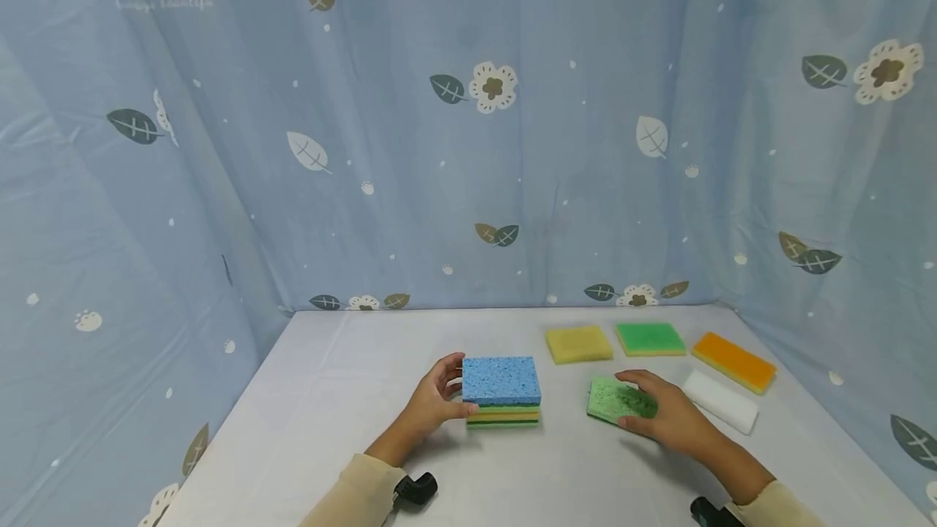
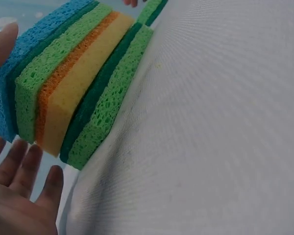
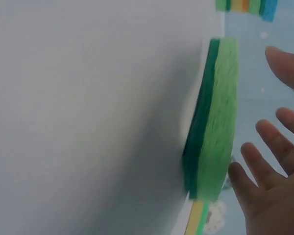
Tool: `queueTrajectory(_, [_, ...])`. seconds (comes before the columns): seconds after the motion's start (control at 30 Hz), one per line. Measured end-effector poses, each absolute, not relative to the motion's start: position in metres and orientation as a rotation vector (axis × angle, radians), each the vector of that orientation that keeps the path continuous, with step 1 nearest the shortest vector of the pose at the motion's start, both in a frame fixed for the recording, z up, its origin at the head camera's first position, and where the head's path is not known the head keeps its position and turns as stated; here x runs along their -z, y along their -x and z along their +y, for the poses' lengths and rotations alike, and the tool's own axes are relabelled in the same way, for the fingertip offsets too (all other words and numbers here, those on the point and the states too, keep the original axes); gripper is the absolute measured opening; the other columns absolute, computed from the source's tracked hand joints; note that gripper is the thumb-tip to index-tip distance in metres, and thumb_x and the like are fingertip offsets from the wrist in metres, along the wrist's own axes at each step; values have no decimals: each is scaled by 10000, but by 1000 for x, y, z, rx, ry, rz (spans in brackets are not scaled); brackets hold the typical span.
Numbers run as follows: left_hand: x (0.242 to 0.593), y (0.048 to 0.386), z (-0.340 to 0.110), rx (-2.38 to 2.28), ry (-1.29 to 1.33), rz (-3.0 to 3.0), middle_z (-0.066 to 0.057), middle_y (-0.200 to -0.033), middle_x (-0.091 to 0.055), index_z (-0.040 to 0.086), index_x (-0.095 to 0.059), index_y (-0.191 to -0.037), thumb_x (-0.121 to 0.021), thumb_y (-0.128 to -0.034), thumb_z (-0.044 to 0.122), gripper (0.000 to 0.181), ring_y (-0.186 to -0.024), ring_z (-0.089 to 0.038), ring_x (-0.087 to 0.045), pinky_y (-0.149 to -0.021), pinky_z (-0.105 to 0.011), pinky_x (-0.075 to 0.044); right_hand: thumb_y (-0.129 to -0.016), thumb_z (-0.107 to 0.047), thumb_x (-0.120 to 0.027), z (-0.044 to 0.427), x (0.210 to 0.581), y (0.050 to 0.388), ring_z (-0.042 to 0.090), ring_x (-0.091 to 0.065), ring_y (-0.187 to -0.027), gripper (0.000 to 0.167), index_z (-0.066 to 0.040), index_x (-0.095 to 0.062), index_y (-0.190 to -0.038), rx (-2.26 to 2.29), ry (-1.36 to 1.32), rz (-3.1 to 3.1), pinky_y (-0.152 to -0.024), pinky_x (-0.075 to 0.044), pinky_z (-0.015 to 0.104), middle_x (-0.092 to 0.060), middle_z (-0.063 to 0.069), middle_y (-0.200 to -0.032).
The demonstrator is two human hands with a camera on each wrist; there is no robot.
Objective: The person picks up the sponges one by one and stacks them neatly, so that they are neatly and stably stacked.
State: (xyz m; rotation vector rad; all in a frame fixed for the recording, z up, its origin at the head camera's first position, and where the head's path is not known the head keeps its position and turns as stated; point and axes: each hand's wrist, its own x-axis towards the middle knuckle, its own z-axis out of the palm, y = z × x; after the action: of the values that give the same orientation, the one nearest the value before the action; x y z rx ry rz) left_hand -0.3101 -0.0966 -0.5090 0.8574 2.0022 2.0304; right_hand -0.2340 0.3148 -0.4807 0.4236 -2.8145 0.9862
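A stack of sponges (image 2: 83, 73) stands on the white table: blue on top, then green, a yellow one with an orange layer, and green at the bottom. At its left side is my left hand (image 1: 433, 398), thumb near the front corner and fingers toward the back, spread and not curled round it. To the right lies a single green sponge (image 1: 612, 398) with a dark green scouring layer underneath. My right hand (image 1: 669, 413) is over its right end, fingers apart; in the right wrist view a gap shows between the thumb and this sponge (image 3: 218, 117).
Behind and right of the green sponge lie a yellow sponge (image 1: 578, 345), a green-topped sponge (image 1: 650, 339), an orange-topped sponge (image 1: 734, 360) and a white sponge (image 1: 721, 400). A blue patterned curtain (image 1: 395, 202) surrounds the table (image 1: 307, 429) at back and sides.
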Motion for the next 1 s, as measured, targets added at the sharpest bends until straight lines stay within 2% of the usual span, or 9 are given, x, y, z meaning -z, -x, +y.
queueTrajectory(0.3, [491,302,-95,-2006,-854,2025,-259,-1412,-388,-3,-242,-1507,-834,-757,32,955,-1306,-425,-369,-1066,-582,-292,-773,-484,-780,343,479,230,452,-486,-1207,719,-64,-583,-1322,-933,-397,-2860,-900,-425,625,-498,192,-1372])
queueTrajectory(0.37, [485,298,-95,-1998,-868,2022,-278,-1391,-399,-21,-253,-1497,-825,-769,35,928,-1290,-441,-377,-1059,-593,-293,-770,-472,-789,349,480,229,450,-510,-1172,730,-56,-569,-1329,-941,-387,-2878,-886,-452,595,-487,201,-1372])
queueTrajectory(0.5, [481,295,-95,-1993,-878,2035,-284,-1367,-423,-30,-276,-1486,-821,-780,50,896,-1269,-439,-399,-1050,-593,-307,-725,-453,-833,357,483,228,377,-568,-1084,829,-43,-516,-1372,-924,-335,-2920,-823,-524,447,-491,195,-1356])
queueTrajectory(0.6, [483,296,-95,-1993,-878,2047,-271,-1378,-428,-22,-277,-1490,-825,-778,61,902,-1270,-428,-406,-1048,-583,-318,-684,-439,-865,361,486,226,320,-574,-1042,915,-12,-479,-1396,-891,-317,-2939,-761,-531,358,-520,197,-1320])
queueTrajectory(0.7, [485,296,-95,-1994,-883,2048,-269,-1369,-438,-19,-284,-1487,-828,-776,67,899,-1261,-423,-416,-1045,-581,-324,-671,-412,-879,363,487,224,302,-566,-1028,942,21,-465,-1397,-903,-326,-2960,-741,-526,325,-540,201,-1289])
queueTrajectory(1.0, [488,297,-97,-1977,-914,2064,-278,-1354,-450,-33,-317,-1471,-820,-789,78,854,-1237,-430,-428,-1027,-604,-329,-672,-425,-875,364,492,225,270,-565,-1008,919,21,-487,-1376,-888,-336,-2977,-734,-523,290,-570,136,-1233])
